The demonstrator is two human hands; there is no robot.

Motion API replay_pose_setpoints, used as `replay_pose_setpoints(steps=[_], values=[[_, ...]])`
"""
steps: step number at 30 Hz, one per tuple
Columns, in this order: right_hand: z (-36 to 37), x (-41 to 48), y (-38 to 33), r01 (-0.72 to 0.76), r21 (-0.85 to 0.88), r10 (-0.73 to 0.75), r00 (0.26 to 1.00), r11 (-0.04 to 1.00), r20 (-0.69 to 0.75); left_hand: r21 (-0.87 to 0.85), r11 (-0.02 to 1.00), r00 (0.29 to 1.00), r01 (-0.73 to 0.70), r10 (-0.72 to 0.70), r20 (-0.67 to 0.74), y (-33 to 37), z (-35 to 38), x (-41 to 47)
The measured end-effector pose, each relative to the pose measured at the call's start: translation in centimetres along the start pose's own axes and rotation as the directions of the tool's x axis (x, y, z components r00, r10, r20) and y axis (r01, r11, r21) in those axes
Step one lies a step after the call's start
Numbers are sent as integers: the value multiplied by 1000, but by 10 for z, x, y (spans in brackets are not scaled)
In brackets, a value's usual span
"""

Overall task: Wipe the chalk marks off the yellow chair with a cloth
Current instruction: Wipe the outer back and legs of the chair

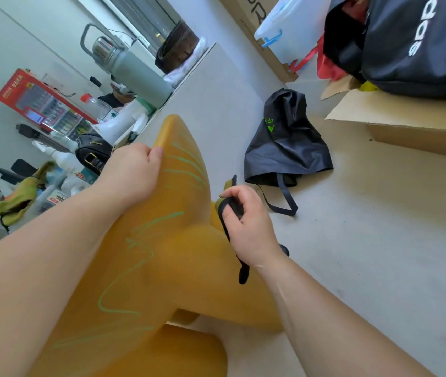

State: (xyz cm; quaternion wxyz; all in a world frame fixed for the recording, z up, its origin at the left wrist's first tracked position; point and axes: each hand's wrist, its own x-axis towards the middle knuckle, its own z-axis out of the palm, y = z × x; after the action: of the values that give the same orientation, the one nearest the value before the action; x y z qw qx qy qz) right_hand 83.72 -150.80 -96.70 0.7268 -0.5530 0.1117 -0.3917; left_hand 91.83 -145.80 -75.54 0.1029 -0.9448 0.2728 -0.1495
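Observation:
The yellow chair (172,257) fills the middle and lower part of the head view, its smooth plastic surface crossed by green chalk marks (123,278), with more strokes near its top edge. My left hand (132,172) grips the chair's upper edge, thumb on the marked face. Beside the chair's right side, my right hand (246,227) holds a dark cloth (232,210) bunched in its curled fingers. One end of the cloth hangs down below the wrist, and a bit of olive fabric shows at the knuckles.
A black drawstring bag (287,142) lies on the pale floor to the right. Cardboard boxes (406,118) and a black backpack (420,42) stand at the upper right. A cluttered desk (202,85) with a grey flask (137,72) is behind the chair.

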Motion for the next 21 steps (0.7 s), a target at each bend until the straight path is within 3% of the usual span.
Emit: replay_pose_setpoints(steps=[7,11,14,18,21], values=[[13,-35,-18,84,-3,-84,994,996,64,-81,986,989,-148,148,-4,-3,-19,-72],[12,-67,-19,113,-7,-113,984,994,-141,-152,960,971,-235,238,0,-21,-32,-129],[3,-89,-11,9,11,-6,970,1000,-244,-206,966,982,-158,176,74,-25,-42,-152],[-8,-102,-6,-126,66,134,982,990,-131,-330,943,986,49,7,165,1,-54,-131],[-7,-95,-12,-219,129,225,974,967,-32,-300,951,985,76,-25,171,30,-54,-88]])
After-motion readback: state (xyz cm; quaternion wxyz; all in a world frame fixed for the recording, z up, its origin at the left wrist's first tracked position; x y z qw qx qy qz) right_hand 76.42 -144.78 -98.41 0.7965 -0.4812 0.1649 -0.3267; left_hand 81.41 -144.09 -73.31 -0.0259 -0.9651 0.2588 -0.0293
